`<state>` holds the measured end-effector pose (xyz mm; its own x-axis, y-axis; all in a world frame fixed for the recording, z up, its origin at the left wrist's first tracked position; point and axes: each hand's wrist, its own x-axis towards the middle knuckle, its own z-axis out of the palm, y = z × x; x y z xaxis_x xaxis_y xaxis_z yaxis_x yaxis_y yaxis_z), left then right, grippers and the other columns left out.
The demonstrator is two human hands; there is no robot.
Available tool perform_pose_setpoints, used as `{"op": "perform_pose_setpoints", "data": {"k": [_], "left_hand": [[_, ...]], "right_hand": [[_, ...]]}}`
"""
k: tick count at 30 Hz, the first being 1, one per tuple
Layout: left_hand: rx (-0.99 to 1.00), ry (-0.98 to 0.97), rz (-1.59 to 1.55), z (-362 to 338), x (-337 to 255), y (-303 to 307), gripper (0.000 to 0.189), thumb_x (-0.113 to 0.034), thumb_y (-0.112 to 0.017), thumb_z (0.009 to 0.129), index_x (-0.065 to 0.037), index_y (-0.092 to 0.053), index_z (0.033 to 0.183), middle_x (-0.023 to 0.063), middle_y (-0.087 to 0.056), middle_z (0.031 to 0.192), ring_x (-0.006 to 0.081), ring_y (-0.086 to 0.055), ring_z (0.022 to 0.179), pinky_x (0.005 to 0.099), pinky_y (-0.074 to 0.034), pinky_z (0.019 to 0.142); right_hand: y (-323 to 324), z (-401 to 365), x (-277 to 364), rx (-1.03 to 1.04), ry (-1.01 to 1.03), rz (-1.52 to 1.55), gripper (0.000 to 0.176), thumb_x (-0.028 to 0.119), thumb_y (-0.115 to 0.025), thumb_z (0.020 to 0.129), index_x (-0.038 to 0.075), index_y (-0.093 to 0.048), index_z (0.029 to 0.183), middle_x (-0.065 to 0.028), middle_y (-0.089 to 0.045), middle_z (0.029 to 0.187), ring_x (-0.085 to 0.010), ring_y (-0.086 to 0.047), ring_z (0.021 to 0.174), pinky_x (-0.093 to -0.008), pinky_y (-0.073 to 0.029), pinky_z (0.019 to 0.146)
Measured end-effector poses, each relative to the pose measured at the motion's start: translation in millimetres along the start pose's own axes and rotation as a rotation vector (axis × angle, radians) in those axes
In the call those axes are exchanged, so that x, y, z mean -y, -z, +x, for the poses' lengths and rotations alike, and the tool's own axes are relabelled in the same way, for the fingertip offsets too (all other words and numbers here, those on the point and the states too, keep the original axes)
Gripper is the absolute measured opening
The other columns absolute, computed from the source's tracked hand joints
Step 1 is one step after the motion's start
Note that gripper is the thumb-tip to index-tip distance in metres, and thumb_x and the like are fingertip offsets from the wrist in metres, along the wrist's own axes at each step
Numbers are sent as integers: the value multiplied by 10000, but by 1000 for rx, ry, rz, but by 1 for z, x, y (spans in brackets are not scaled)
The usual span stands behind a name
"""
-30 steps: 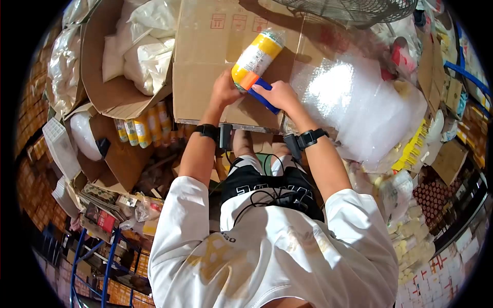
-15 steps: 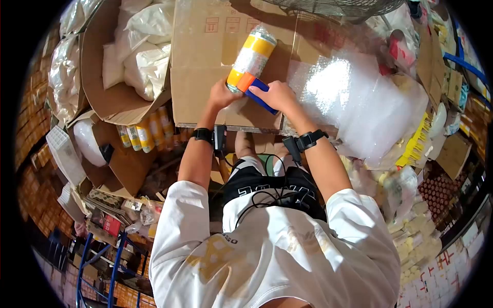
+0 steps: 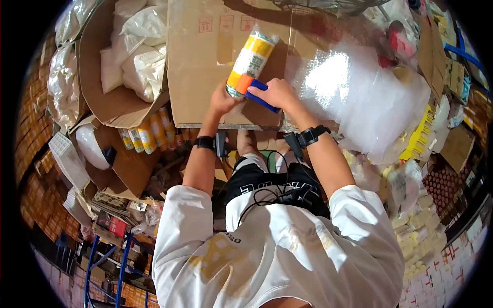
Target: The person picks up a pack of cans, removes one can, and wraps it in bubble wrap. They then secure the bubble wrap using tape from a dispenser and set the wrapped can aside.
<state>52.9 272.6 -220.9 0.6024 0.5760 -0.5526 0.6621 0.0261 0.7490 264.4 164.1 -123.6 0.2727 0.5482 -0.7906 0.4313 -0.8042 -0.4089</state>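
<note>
A yellow-and-white cylindrical pack [image 3: 251, 60] in clear film lies slanted on a cardboard box [image 3: 197, 92], its loose film end pointing away from me. Green lettering shows on its white middle band. My left hand [image 3: 224, 99] is closed around the pack's near end, with the fingertips partly hidden. In my right hand [image 3: 277, 95] is a blue-and-orange hand tool [image 3: 267, 104], gripped with the thumb on top. The tool's orange end touches or lies right against the lower yellow band of the pack; its exact kind is not clear.
Left stands an open carton [image 3: 92, 92] of white plastic-bagged goods, with several similar yellow-and-white packs [image 3: 146, 136] below it. Clear plastic sheeting [image 3: 359, 113] is heaped on the right. A wire fan guard [image 3: 328, 4] overhangs the far edge.
The pack has turned about its long axis, so larger green lettering now faces up. Both hands keep their grips and have barely moved; the whole view has shifted slightly.
</note>
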Motion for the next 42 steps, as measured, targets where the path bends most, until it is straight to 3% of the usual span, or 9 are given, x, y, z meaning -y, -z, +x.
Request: {"op": "perform_pose_setpoints", "data": {"k": [3,7,15,18,22,27,31,39,42], "left_hand": [[-377,-168,455,-22,-20,-23,937,-294,-896,650,-76,-480,1460,227,-546,1356,422,-555,1213,519,-479,1015],[-646,-165,523,-20,-26,-54,888,-329,-885,644,-24,-520,1394,214,-621,1235,432,-595,1118,512,-488,960],[-113,28,208,0,-20,5,819,-386,-937,639,-42,-609,1306,203,-703,1129,405,-648,1134,479,-515,957],[-533,-209,662,-15,-59,-23,847,-341,-909,664,-47,-559,1378,181,-683,1187,380,-647,1148,459,-510,953],[-566,-290,476,-1,-34,-35,841,-308,-886,681,-46,-538,1401,165,-672,1190,359,-654,1117,455,-510,901],[117,113,25,12,-29,17,910,-325,-952,602,-51,-545,1369,145,-660,1147,398,-634,1053,479,-501,991],[-272,-231,461,-11,-27,-3,1019,-325,-956,587,-36,-472,1436,232,-558,1337,433,-545,1226,507,-452,1055],[-686,-68,660,-27,-33,-56,983,-293,-894,677,7,-423,1486,222,-610,1267,438,-584,1182,510,-468,1015],[-515,-58,517,-21,-18,-39,918,-286,-874,699,-2,-462,1469,204,-650,1201,424,-602,1161,488,-467,1008]], "right_hand": [[-1,-3,3,-43,4,-47,776,734,-698,794,-27,-791,913,-252,-761,901,-409,-754,913,-475,-595,830],[-12,4,5,-40,15,14,781,738,-681,806,-25,-793,928,-254,-760,905,-409,-754,915,-481,-594,840],[-6,1,1,-31,-22,-4,778,745,-676,803,-6,-799,964,-256,-763,941,-412,-752,932,-475,-595,845],[-7,3,0,-30,-31,-37,777,746,-675,805,-4,-799,967,-255,-763,948,-406,-754,930,-472,-595,840],[-5,6,-5,-26,-14,-15,787,748,-672,807,-14,-796,958,-251,-765,945,-396,-756,930,-474,-594,836],[-10,11,-6,67,-14,81,806,765,-665,807,-14,-797,961,-245,-767,941,-392,-754,948,-480,-590,848],[-7,7,-6,-14,-4,-30,810,771,-660,808,-10,-799,973,-246,-767,956,-396,-753,953,-481,-590,852],[-7,18,5,32,39,-52,782,755,-671,809,-3,-800,953,-244,-768,973,-392,-756,938,-474,-594,851],[-19,18,0,-67,96,-28,772,764,-648,829,6,-792,821,-213,-743,768,-381,-756,786,-461,-593,747]]}}
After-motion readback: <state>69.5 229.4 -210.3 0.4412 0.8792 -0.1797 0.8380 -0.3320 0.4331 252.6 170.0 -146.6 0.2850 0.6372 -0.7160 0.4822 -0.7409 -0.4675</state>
